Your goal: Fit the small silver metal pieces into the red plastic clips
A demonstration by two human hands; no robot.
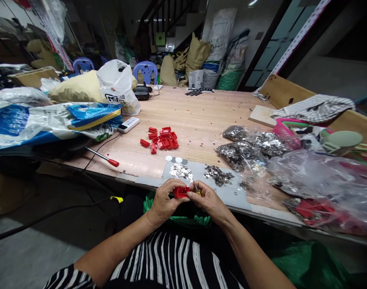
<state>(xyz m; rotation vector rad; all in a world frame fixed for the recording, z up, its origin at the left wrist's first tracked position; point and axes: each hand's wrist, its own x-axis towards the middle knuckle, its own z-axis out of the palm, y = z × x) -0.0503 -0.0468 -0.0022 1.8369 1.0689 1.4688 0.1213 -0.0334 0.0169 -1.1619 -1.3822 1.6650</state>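
My left hand (166, 200) is closed around a red plastic part (181, 192) just off the table's front edge. Close against it on the right, my right hand (208, 199) grips a thin pointed tool with a yellow handle (198, 192), its fingertips also at the red part. Beyond the hands, a pile of shiny silver pieces (181, 171) and a pile of darker metal pieces (219, 175) lie on a grey mat (198, 168). Farther back to the left is a heap of similar red parts (165, 140).
Clear bags of metal pieces (240, 154) and a large plastic bag (325, 172) cover the right side. A lever with a red tip (113, 162) juts over the left front edge. White and blue sacks (45, 124) lie at the left, near a white device (129, 125).
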